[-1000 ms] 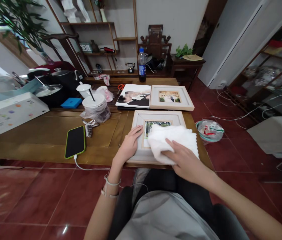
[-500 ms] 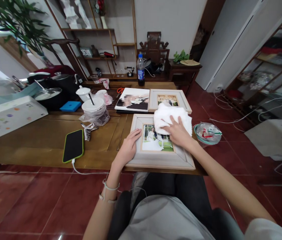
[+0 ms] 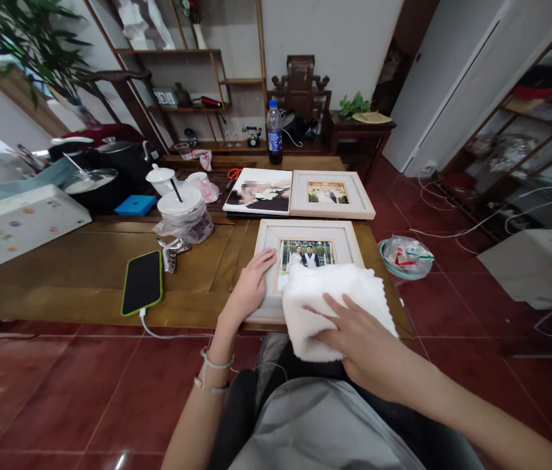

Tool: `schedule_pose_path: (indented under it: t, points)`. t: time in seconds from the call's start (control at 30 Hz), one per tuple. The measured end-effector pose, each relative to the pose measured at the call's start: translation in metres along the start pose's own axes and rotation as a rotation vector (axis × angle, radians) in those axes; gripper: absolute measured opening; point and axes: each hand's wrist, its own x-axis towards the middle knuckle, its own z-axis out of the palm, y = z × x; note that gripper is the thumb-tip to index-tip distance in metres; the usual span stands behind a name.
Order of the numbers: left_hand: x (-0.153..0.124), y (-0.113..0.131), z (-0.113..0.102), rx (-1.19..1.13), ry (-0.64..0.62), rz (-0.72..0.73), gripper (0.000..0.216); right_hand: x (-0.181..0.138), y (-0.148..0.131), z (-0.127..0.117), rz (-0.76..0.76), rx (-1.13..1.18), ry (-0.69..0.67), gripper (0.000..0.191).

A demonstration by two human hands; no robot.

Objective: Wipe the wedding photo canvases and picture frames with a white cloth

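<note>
Resting on the left border of a pale picture frame [image 3: 306, 230], the left hand [image 3: 251, 287] is unclenched, with its fingers extended and close together. The frame lies face up on the wooden table [image 3: 197, 303], directly to the right of the left hand. The right hand [image 3: 364, 346] is placed palm down, fingers spread, on a white cloth [image 3: 332, 284]; whether any finger pinches a fold cannot be told. Beneath the right hand, the cloth covers the frame's lower right portion and extends past the near table edge. Beyond the right hand, the upper part of the framed photo [image 3: 311, 253] is exposed.

Forward of both hands, a white-edged picture [image 3: 259, 189] and a second frame [image 3: 300, 202] lie side by side, with a bottle [image 3: 274, 136] standing behind them. To the left of the left hand, a phone [image 3: 143, 284] lies face up with a white cable [image 3: 172, 336] attached. Ahead and left of the same hand stands a lidded cup [image 3: 180, 201] with a black straw [image 3: 176, 190]. To the right of the right hand and farther forward, a lined bin [image 3: 407, 256] sits beside the table.
</note>
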Motion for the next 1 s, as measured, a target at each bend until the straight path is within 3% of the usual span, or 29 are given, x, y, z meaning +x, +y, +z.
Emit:
schedule_pose_path:
  t: [0.17,0.37,0.5,0.67,0.87,1.0]
  points:
    - [-0.001,-0.002,-0.001,0.006,-0.039,-0.016,0.054,0.032,0.039,0.011,0.064,-0.063,0.155,0.069]
    - [-0.001,0.000,-0.002,0.000,-0.045,-0.027,0.056,0.083,0.107,-0.006,0.198,-0.173,0.347,0.076]
    - [0.000,0.001,-0.002,0.011,-0.047,-0.042,0.056,0.106,0.123,-0.010,0.194,-0.274,0.329,0.079]
    - [0.000,0.001,-0.001,0.008,-0.035,-0.054,0.055,0.099,0.096,-0.002,0.129,-0.299,0.216,0.068]
    - [0.000,0.000,0.000,0.012,-0.006,-0.023,0.053,0.047,0.036,-0.002,0.034,-0.188,-0.002,0.056]
    - [0.001,0.001,-0.001,0.021,0.000,0.004,0.053,0.013,0.004,-0.013,0.004,-0.058,-0.119,0.061]
